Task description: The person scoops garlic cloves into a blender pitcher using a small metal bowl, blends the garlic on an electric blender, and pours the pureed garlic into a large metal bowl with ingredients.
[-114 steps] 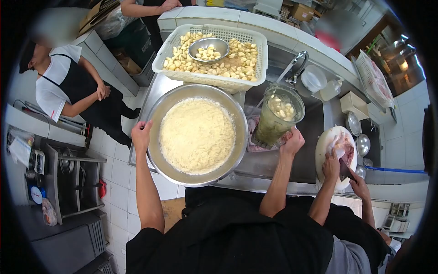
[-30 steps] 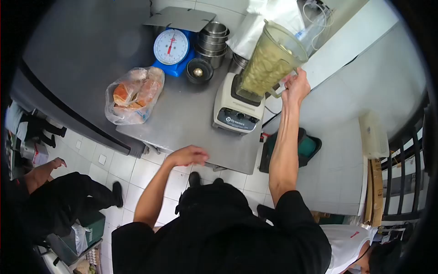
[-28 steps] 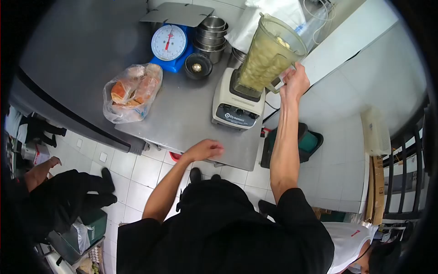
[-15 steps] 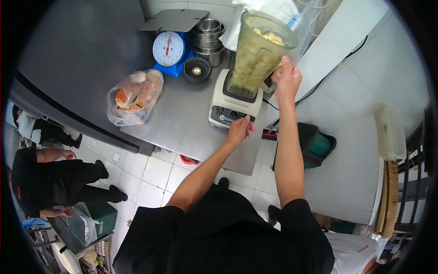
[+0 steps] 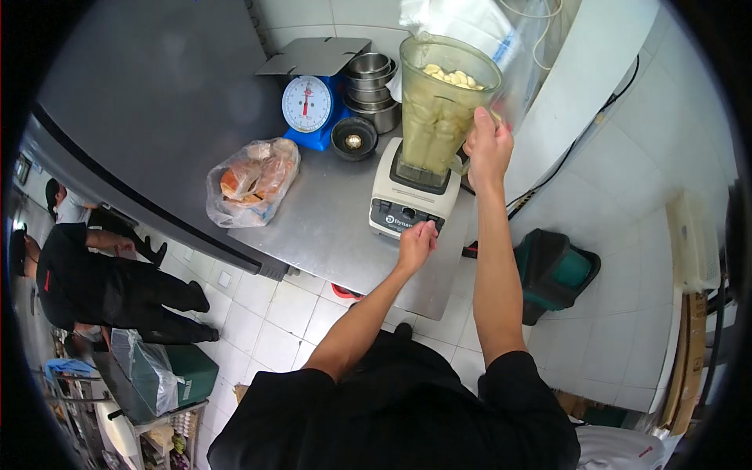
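A blender jug (image 5: 431, 113) of cloudy greenish plastic, packed with pale peeled pieces that look like garlic cloves, stands on a cream blender base (image 5: 411, 184). My right hand (image 5: 489, 149) is wrapped around the jug's handle on its right side. At the right end of the base's dark control panel (image 5: 389, 217), my left hand (image 5: 418, 244) has its fingers curled in against the front. Whatever those fingers press or pinch is hidden behind them. The panel's middle knob shows beside them.
On the steel table (image 5: 321, 243) are a blue dial scale (image 5: 307, 106), stacked metal pots (image 5: 372, 90), a dark bowl (image 5: 354, 139) and a plastic bag with orange pieces (image 5: 252, 184). A green-black container (image 5: 556, 270) stands at right. A person in black (image 5: 117, 274) stands at left.
The jug has come more upright on its base, with my right hand still on the handle. My left fingers have curled in more at the panel. The whole view has shifted.
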